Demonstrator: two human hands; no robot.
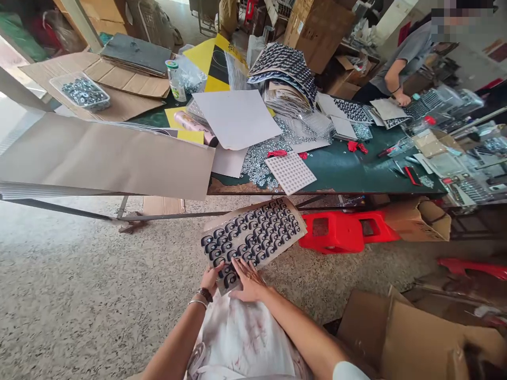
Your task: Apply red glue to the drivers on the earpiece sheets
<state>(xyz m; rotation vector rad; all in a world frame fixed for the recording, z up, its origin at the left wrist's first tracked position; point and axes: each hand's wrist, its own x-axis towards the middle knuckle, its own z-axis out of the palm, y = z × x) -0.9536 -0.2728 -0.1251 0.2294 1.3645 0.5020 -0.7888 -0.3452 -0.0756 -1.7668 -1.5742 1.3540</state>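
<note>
A cardboard sheet (253,235) carries rows of black curved parts with small shiny centres. It slants up from my lap toward the table's front edge. My left hand (212,278) is closed on the sheet's near left edge, its thumb on top and the other fingers mostly hidden. A dark watch and a pale bangle circle that wrist. My right hand (249,281) lies over the near end of the sheet, fingers stretched out and touching the parts there. Under both hands is my white stained apron (245,335).
On the green table (336,171) lie loose metal washers (257,163), a dotted white board (291,172), a white sheet (237,119) and stacked part sheets (283,66). Red stools (343,232) stand beneath. A box (428,338) sits at right. A co-worker (407,60) works at the far side.
</note>
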